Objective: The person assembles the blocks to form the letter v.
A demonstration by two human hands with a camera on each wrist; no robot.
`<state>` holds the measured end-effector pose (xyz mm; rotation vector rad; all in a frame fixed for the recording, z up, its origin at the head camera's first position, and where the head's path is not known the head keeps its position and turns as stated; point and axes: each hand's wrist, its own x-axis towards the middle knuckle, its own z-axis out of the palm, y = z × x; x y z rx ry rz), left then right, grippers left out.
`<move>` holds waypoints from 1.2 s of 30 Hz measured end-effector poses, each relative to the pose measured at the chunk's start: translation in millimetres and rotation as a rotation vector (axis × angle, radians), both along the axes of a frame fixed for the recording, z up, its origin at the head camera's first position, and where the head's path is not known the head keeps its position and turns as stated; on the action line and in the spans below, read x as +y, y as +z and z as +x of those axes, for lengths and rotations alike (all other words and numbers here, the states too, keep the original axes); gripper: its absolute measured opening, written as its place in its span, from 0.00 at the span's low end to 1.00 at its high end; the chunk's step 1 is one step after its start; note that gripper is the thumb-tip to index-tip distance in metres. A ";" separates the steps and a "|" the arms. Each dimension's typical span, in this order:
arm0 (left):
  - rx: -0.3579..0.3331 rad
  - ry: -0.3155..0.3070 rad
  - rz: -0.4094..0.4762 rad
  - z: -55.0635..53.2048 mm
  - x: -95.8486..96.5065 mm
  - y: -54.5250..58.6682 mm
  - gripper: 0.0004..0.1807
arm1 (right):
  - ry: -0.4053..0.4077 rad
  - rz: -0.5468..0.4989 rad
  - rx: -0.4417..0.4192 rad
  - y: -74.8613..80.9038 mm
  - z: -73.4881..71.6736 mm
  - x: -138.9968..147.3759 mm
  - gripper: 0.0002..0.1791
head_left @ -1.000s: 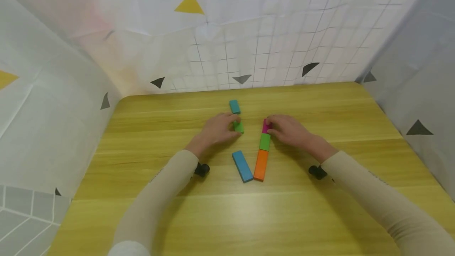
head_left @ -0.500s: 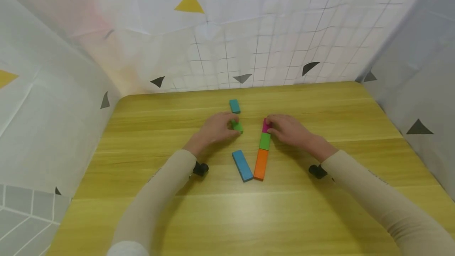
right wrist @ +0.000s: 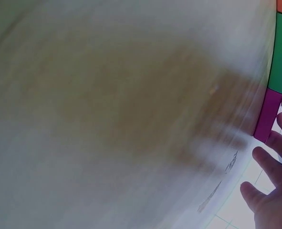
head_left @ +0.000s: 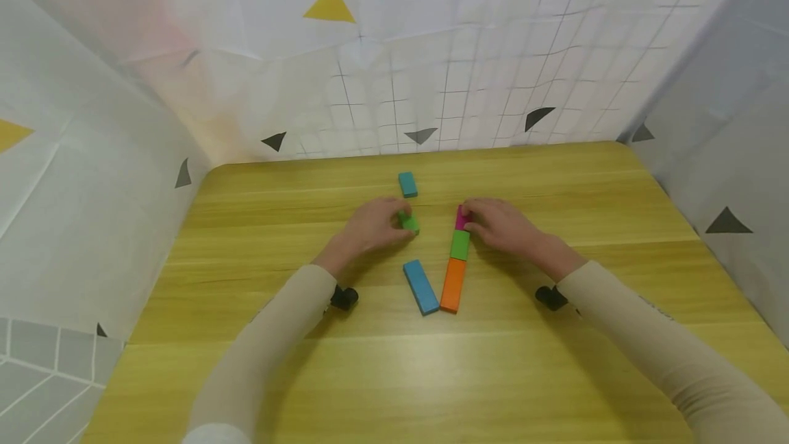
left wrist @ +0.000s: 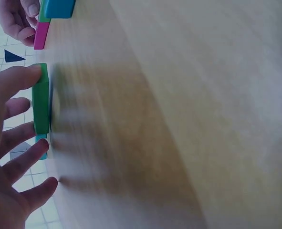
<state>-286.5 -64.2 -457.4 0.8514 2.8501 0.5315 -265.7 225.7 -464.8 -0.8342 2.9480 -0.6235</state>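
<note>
Between the two hands, on the wood-grain tabletop [head_left: 555,375], coloured blocks lie in a narrow V that looks about half laid. The side next to the right hand [head_left: 504,226] seems the more settled: a long orange block [head_left: 453,285], a right-side green block [head_left: 459,245] and a magenta block [head_left: 459,220] run end to end, touching. The right hand's thumb and a finger pinch the magenta block, at the run's far end.

Nearer the person than the left hand [head_left: 377,226] lies a long blue block [head_left: 422,287], its near end at, or all but at, the orange block's. This side appears unfinished: the left hand pinches the left-side green block [head_left: 409,223] between thumb and fingers, two other fingers spread clear, and a gap parts it from the blue block. Whether it rests on the tabletop or hangs just above, I cannot tell. Beyond the left hand's fingertips, a short teal block [head_left: 407,184] lies apart, touched by neither hand.

Counted, there are six blocks: two long, one blue and one orange; four short, two green, one magenta, one teal. Three abut in the run; two are pinched, one per hand.
</note>
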 end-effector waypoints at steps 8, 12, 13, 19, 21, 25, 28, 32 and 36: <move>-0.001 0.013 0.014 2.5 -0.8 1.8 0.23 | 0.006 -0.003 0.004 0.2 0.1 0.0 0.09; 0.004 0.018 0.020 3.3 -1.4 4.0 0.23 | 0.003 0.001 0.004 0.2 -0.3 0.4 0.09; 0.008 0.018 0.022 3.5 -1.7 4.6 0.23 | 0.001 0.003 0.004 0.0 -0.5 0.5 0.09; 0.037 0.028 0.001 6.7 -3.8 9.8 0.23 | 0.000 0.006 0.005 -0.9 -1.1 0.5 0.09; 0.049 0.032 -0.011 8.3 -4.4 12.1 0.23 | 0.002 0.003 0.005 -1.1 -1.3 0.3 0.09; 0.080 0.034 -0.027 12.0 -4.9 16.5 0.22 | 0.005 -0.004 0.013 -2.0 -2.1 0.6 0.09; 0.106 0.026 -0.028 15.1 -5.3 19.1 0.22 | 0.007 -0.007 0.016 -2.5 -2.6 0.5 0.08; 0.133 0.016 -0.024 19.0 -6.4 20.7 0.21 | 0.004 0.000 0.011 -3.0 -3.0 0.6 0.08; 0.144 0.019 -0.022 22.4 -7.5 20.4 0.21 | 0.005 -0.003 0.014 -2.7 -2.9 1.0 0.08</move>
